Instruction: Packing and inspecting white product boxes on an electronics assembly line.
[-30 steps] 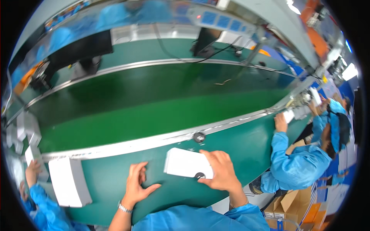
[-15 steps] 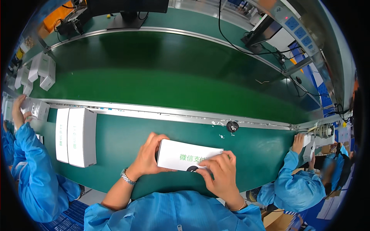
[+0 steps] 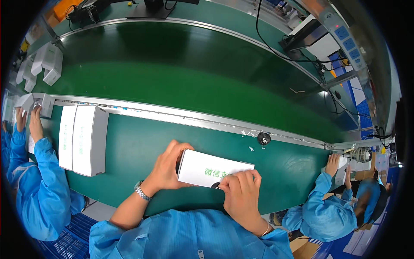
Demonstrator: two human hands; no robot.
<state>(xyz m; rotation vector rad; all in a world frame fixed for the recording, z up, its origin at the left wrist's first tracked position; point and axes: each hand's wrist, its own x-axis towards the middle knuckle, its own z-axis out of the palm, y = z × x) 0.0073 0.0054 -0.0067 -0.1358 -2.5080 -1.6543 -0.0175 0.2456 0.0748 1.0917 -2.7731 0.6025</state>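
Left hand point(image 3: 166, 169): one, grip clamped on the left end of the white box point(image 3: 207, 169).
Right hand point(image 3: 242, 194): one, grip pressed on the box's near right corner.
Box: one, near table point(image 3: 142, 146) edge, partly covered.
White cartons point(image 3: 82, 140): two, table's left end.

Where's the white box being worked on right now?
Head view, lower centre: the white box is on the green table, between the left hand and right hand.
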